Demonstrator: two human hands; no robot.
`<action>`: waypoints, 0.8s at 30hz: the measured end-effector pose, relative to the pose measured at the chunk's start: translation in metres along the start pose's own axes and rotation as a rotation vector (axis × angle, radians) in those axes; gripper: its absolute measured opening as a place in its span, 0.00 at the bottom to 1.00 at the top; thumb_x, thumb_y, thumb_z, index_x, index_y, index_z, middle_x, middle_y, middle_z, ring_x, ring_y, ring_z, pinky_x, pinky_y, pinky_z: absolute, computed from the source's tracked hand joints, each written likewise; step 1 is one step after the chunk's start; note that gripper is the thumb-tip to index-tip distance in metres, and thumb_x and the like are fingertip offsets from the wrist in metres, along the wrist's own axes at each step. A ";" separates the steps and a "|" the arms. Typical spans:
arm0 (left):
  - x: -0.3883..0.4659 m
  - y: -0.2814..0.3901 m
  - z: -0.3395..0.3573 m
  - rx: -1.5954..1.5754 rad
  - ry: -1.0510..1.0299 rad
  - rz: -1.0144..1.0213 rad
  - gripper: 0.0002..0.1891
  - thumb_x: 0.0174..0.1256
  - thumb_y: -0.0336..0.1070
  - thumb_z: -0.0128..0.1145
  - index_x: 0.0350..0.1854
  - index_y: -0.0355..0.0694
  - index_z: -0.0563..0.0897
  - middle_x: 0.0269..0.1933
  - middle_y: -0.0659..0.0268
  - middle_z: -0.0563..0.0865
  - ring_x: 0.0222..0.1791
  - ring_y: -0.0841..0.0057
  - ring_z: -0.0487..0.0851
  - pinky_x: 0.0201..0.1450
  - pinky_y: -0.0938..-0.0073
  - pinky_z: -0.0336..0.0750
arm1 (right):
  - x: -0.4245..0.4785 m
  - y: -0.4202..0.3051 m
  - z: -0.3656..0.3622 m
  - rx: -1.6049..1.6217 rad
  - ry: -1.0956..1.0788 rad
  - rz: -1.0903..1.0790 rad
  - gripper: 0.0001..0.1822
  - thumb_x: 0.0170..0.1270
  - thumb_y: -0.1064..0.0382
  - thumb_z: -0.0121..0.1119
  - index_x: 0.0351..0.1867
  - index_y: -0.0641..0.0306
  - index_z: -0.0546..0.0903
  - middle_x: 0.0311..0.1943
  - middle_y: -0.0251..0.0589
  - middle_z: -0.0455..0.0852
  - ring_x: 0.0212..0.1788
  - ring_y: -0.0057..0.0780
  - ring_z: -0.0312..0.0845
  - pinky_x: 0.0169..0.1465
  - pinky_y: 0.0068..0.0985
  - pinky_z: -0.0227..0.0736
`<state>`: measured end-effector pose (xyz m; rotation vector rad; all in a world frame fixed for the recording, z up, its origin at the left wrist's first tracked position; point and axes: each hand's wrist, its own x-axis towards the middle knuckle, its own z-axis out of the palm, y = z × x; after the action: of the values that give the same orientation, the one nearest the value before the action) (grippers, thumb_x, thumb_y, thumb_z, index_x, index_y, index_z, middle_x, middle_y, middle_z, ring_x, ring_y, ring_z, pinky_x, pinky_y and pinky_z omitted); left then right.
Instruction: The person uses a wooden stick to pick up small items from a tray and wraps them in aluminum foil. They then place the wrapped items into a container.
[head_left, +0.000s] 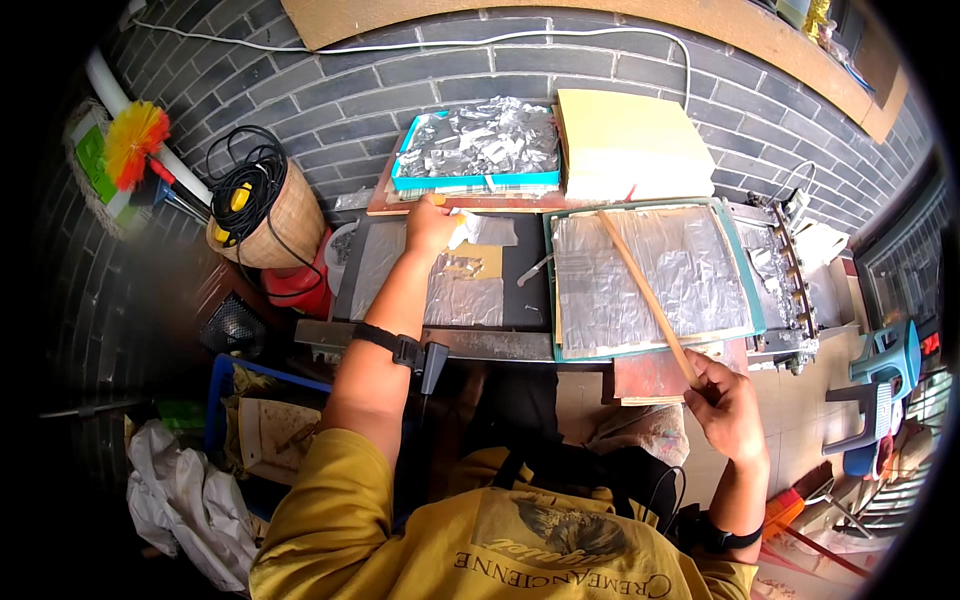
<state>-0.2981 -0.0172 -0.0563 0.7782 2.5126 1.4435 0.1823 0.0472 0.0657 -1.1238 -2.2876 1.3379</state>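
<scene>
My left hand (429, 231) is over the left part of the bench and pinches a crumpled piece of silver foil (463, 229). Yellow-orange coverings show at its fingertips. Below it, silver foil sheets (466, 301) and a tan paper patch (491, 259) lie on a black board (529, 300). My right hand (724, 405) grips the near end of a long flat wooden stick (645, 289). The stick slants across a stack of wrinkled silver foil sheets (690, 277), which rests on a green mat (750, 300). Its far end reaches the stack's back edge.
Behind the bench, a turquoise tray (476, 181) holds torn foil scraps beside a pale-yellow paper stack (634, 142). A small white tool (534, 271) lies between the work surfaces. Coiled black cable (251, 180) tops a woven basket (292, 217) at left. Stools (862, 416) stand at right.
</scene>
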 end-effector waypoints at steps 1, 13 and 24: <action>-0.001 0.000 0.000 0.074 0.018 0.004 0.25 0.46 0.30 0.70 0.49 0.31 0.77 0.39 0.57 0.87 0.38 0.69 0.86 0.40 0.72 0.79 | 0.001 0.000 0.000 0.006 0.002 -0.004 0.23 0.55 0.76 0.60 0.55 0.73 0.76 0.37 0.49 0.86 0.39 0.24 0.81 0.46 0.23 0.74; -0.015 0.023 -0.015 0.251 0.011 0.007 0.23 0.48 0.32 0.68 0.49 0.31 0.77 0.41 0.52 0.87 0.42 0.62 0.86 0.44 0.68 0.79 | 0.003 0.001 0.002 -0.013 -0.023 0.000 0.23 0.55 0.78 0.59 0.56 0.73 0.75 0.35 0.41 0.81 0.35 0.18 0.73 0.41 0.19 0.68; -0.016 0.003 -0.038 0.067 -0.035 -0.042 0.15 0.58 0.32 0.59 0.46 0.32 0.79 0.41 0.53 0.85 0.43 0.59 0.85 0.47 0.66 0.79 | -0.001 0.008 0.001 -0.044 0.034 -0.077 0.23 0.55 0.76 0.59 0.55 0.71 0.76 0.32 0.45 0.84 0.33 0.21 0.78 0.43 0.22 0.74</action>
<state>-0.2971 -0.0530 -0.0364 0.7499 2.5474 1.3267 0.1866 0.0478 0.0584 -1.0525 -2.3220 1.2364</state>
